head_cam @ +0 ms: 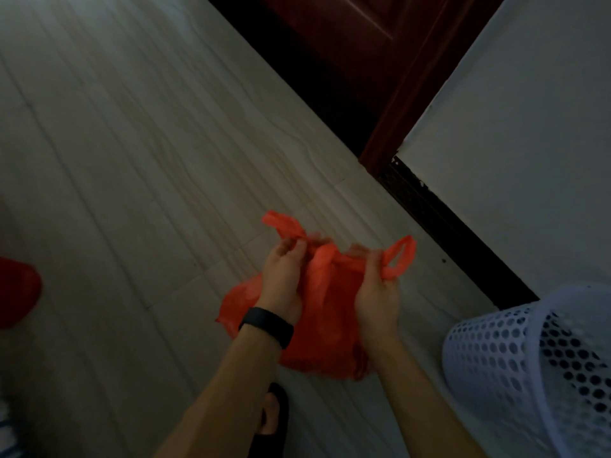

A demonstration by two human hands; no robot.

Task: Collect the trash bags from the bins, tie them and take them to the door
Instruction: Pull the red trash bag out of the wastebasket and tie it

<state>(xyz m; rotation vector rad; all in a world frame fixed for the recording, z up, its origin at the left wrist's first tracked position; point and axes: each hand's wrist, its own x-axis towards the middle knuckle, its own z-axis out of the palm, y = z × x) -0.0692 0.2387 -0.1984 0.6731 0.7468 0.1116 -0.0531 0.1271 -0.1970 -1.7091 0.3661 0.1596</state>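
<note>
A red plastic trash bag hangs in the air between both hands, above the tiled floor. My left hand, with a black band on the wrist, grips the bag's left handle, whose loop sticks up past the fingers. My right hand grips the right handle, whose loop pokes out to the right. The bag's body sags below and behind the hands. A white perforated bin stands at the lower right with no bag visible inside. The dark red wooden door is at the top, in a dim room.
A white wall with a dark skirting board runs along the right. A red object sits at the left edge. My foot in a black sandal is under the bag. Grey tiled floor spreads to the left.
</note>
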